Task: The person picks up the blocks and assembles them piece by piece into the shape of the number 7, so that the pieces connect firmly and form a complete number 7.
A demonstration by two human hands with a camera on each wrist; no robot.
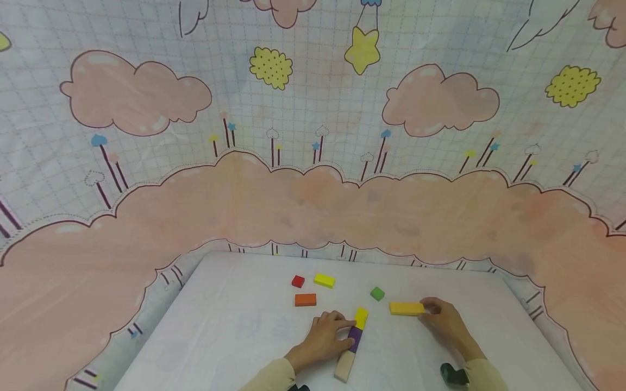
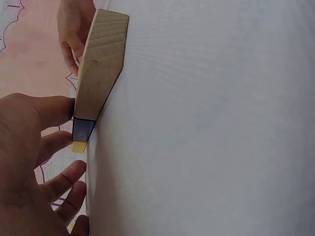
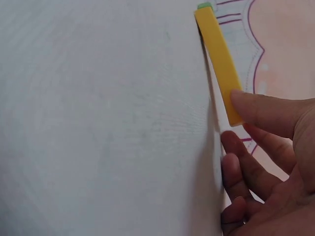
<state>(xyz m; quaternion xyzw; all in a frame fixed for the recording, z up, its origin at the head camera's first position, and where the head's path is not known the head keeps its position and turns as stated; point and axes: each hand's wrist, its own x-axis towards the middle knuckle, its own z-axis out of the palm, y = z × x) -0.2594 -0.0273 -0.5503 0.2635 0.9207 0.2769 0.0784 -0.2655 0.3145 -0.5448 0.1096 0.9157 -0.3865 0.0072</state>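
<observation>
I see the right hand (image 1: 446, 323) pinching a long amber block (image 1: 405, 308); the left hand (image 1: 321, 338), fingers loosely extended, touches the row's purple block (image 1: 356, 339) and yellow block (image 1: 362, 316).

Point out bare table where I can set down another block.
Free: the wide stretch of white table left of the orange block and left hand; also the near patch between the three-block row and right hand pinching the long yellow block. Crowded: toward the far edge, where the red block, short yellow block and orange block cluster.
</observation>
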